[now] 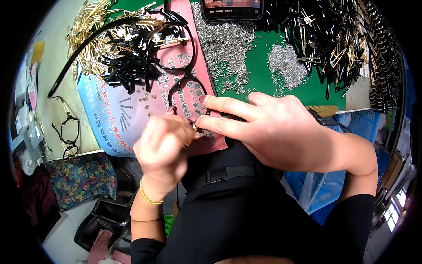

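- On far-left bench (92, 143), seeing another frame (69, 142) lying apart.
- With curled left hand (160, 143), pinching small brassy part (194, 126).
- Over pink sheet (217, 143), seeing black spectacle frame (189, 71) carrying one temple (88, 39); looking half-done.
- With right hand (281, 123), extending fingers, touching rim; grip unclear.

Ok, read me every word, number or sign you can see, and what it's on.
Pink-and-blue sheet: rows of printed characters and digits, partly legible, but I won't copy the wording.
Phone: small text low on the screen, too small to read reliably.
Black glasses: no lettering that I can make out.
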Demonstrator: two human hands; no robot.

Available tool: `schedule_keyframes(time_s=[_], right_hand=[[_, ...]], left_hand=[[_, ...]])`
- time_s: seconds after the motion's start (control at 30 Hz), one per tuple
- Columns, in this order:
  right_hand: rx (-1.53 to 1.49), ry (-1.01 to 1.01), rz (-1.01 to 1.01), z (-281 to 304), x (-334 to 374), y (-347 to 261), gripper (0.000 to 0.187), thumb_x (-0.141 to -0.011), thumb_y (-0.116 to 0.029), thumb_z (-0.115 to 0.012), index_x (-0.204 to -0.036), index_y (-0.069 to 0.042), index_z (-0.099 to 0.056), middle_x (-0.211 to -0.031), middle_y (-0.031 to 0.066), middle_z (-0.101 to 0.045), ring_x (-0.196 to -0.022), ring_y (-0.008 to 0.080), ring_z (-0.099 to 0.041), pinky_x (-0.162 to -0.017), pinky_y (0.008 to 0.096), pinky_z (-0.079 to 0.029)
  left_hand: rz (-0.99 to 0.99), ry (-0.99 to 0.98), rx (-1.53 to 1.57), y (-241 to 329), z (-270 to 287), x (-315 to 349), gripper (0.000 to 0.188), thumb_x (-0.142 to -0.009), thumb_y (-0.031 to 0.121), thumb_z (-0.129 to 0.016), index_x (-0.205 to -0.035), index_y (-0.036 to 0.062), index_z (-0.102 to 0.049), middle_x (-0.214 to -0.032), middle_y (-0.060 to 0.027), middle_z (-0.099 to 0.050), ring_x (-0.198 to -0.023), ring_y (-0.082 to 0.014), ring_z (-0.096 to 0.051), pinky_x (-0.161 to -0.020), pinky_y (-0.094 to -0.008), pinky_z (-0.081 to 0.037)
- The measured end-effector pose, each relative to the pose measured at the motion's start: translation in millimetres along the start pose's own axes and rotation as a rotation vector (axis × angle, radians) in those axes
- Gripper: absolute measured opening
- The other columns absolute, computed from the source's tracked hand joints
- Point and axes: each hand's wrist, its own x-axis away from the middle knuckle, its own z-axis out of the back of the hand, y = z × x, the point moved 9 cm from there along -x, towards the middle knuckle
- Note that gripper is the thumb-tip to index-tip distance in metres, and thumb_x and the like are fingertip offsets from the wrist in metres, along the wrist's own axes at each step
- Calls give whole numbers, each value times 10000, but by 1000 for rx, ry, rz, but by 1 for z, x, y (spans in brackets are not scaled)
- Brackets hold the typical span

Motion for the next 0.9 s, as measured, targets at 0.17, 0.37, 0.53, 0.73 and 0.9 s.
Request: schedule_keyframes(time_s=[0.17, 0.37, 0.53, 0.73, 0.9], right_hand=[[68, 56, 30, 1, -1, -3, 502, -802, -148, -722, -1287, -243, -634, -1345, -30, -627, -647, 159, -584, -475, 255, -509], [327, 158, 150, -4, -1, -16, 383, -847, -260, -664, -1216, -160, -681, -1212, 11, -666, -681, 142, -621, -470, 236, -495], [307, 192, 129, -7, -2, -19, 374, -841, -260, -669, -1198, -153, -692, -1181, 17, -677, -684, 139, -620, -462, 234, -477], [126, 213, 8, 18, 11, -4, 349, -888, -249, -668, -1209, -117, -637, -1199, 44, -638, -763, 188, -653, -540, 264, -529], [-766, 240, -247, 11, 20, 40, 222, -1015, -176, -607, -1192, -43, -621, -1047, 85, -644, -876, 208, -668, -735, 356, -547]], left_hand=[[-79, 49, -57, 4, 1, 6, 313, -727, -103, -758, -982, 30, -636, -903, -126, -703, -840, -293, -708, -832, -428, -593], [-115, 106, -59, 3, 2, 15, 346, -677, -46, -816, -963, 69, -660, -875, -87, -688, -828, -263, -705, -824, -436, -597], [-161, 158, -49, 0, 1, 15, 292, -644, 4, -832, -886, 63, -678, -804, -52, -657, -772, -240, -691, -709, -363, -589], [-80, 269, -65, -5, 1, 19, 318, -687, -12, -837, -978, 71, -738, -1011, -105, -689, -840, -254, -706, -770, -349, -601], [-235, 274, -30, 35, 23, -15, 251, -722, 85, -825, -941, 73, -702, -1013, -112, -709, -1039, -330, -684, -1073, -531, -460]])
